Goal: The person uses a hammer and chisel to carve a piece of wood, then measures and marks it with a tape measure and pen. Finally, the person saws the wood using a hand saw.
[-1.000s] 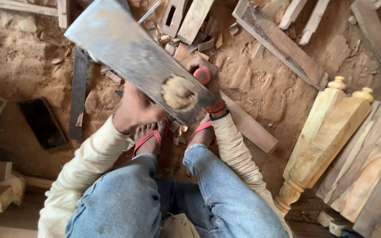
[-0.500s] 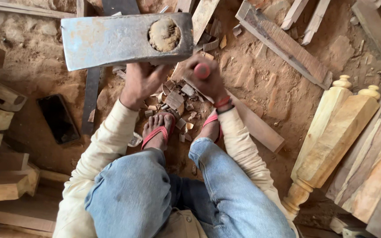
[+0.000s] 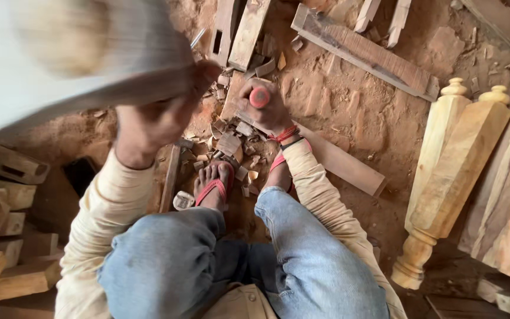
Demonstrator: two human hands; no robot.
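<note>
Chisel [image 3: 259,97] stands close to upright in your right hand [image 3: 267,109], red handle butt facing up at you, long axis running down toward the plank [image 3: 320,150]; the blade end is hidden under your fist. Your right hand is wrapped fully around the handle. Plank lies flat on the dirt floor [image 3: 349,100], its length slanting from near the chisel out toward the lower right.

Mallet [image 3: 72,65] is raised at upper left, a broad flat grey block, badly blurred, with a round worn patch on its face. Your left hand [image 3: 149,127] is clenched below it; the handle itself can't be made out.

Wood chips [image 3: 231,142], small and blocky, are scattered round the chisel and in front of your feet in red-strapped sandals [image 3: 211,189].

Pale turned posts [image 3: 450,177] with knob finials lie at right. Squared pale blocks [image 3: 1,236] are stacked along the left edge.
</note>
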